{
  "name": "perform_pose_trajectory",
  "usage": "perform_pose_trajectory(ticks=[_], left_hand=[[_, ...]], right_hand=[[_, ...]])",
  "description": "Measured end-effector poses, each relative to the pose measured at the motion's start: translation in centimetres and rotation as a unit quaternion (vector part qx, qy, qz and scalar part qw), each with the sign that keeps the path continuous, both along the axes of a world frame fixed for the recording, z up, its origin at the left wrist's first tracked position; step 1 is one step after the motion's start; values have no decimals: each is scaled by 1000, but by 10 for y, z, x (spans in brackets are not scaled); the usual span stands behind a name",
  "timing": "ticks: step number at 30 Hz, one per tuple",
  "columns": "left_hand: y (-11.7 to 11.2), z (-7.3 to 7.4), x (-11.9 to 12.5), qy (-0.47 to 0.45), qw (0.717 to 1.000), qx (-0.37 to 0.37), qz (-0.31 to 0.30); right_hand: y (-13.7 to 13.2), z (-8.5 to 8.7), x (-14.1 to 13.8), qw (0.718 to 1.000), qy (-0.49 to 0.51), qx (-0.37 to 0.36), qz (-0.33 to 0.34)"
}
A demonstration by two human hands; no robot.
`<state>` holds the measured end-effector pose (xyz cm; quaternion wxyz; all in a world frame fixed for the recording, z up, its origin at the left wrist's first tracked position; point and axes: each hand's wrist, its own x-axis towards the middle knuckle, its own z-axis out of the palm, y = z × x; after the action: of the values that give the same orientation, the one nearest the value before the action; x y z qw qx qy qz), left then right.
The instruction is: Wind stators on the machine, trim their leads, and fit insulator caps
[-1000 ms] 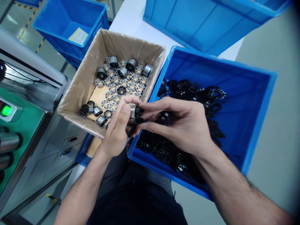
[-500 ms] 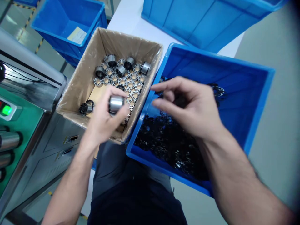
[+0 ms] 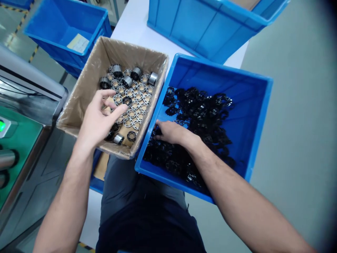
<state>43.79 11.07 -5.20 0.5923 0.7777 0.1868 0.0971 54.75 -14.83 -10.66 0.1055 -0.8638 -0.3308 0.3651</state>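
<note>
Left hand (image 3: 98,117) hovers over metal sleeves (image 3: 131,102) in the cardboard box (image 3: 86,88), fingers apart, empty. Right hand (image 3: 171,133) rests on black rings (image 3: 205,112) in the blue bin (image 3: 259,116); finger closure cannot be determined. Lifting one ring likely requires freeing it from the pile.

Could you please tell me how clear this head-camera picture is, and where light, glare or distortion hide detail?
Head view: evenly lit and mostly sharp, the left hand included; the metal rings in the cardboard box glint; the black rings in the blue bin merge into one dark mass; the right corners darken, and lines near the edges bow slightly.
</note>
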Motion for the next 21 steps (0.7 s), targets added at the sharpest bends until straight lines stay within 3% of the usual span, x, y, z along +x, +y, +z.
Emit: perform_pose_trajectory(ticks=[5, 9, 12, 15, 18, 21], left_hand=[[-41, 12, -1, -17, 968, -249, 24], [-56, 12, -3, -17, 933, -359, 32], [-70, 7, -4, 0, 935, -355, -10], [-80, 5, -7, 4, 949, -312, -38], [-83, 5, -11, -35, 957, -287, -28], [-84, 4, -18, -45, 959, -279, -40]], right_hand=[[-8, 17, 11, 999, 19, -10, -45], [-31, 39, 25, 994, -3, 23, -108], [-47, 50, 27, 972, -50, 143, -178], [-46, 56, 15, 915, -64, 330, -222], [-29, 62, -9, 853, -20, 470, -225], [-10, 67, -31, 825, 5, 529, -199]])
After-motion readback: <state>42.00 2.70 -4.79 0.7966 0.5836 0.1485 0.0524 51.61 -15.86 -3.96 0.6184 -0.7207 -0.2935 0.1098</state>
